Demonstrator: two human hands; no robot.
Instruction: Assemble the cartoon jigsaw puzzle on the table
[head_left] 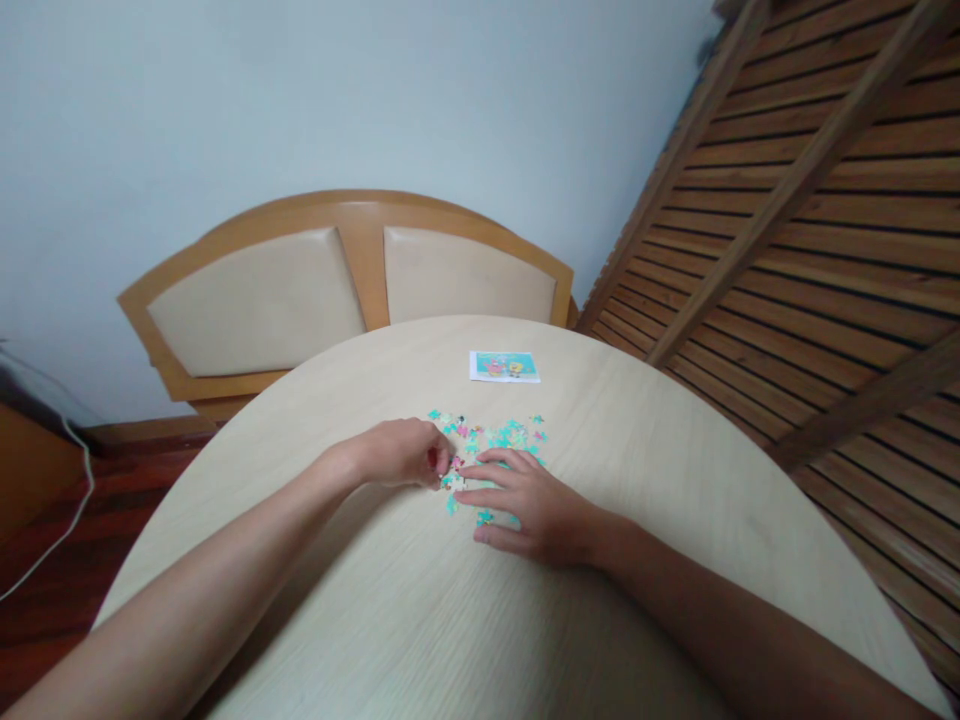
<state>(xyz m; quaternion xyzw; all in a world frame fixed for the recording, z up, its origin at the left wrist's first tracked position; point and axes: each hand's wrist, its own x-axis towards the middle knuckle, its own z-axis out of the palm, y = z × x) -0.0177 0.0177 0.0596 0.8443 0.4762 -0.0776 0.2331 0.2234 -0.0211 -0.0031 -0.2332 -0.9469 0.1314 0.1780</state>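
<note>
Small jigsaw puzzle pieces (pixel 512 434), mostly turquoise with some pink and yellow, lie scattered over the middle of the round table (pixel 420 620). My left hand (pixel 405 452) is at the left side of the pieces, its fingers curled together near the tabletop; whatever the fingertips may hold is hidden or too small to name. My right hand (pixel 529 505) rests palm down over the right part of the pieces with its fingers spread, covering some of them. Beyond the pieces lies a picture card (pixel 506 367) with a turquoise background and pink and yellow cartoon figures.
A wooden headboard (pixel 361 260) with cream padded panels stands behind the table against the pale wall (pixel 375 90). Slatted wood (pixel 810 200) slants along the right side. A white cable (pixel 88 480) hangs at the left above a dark red floor (pixel 127 490).
</note>
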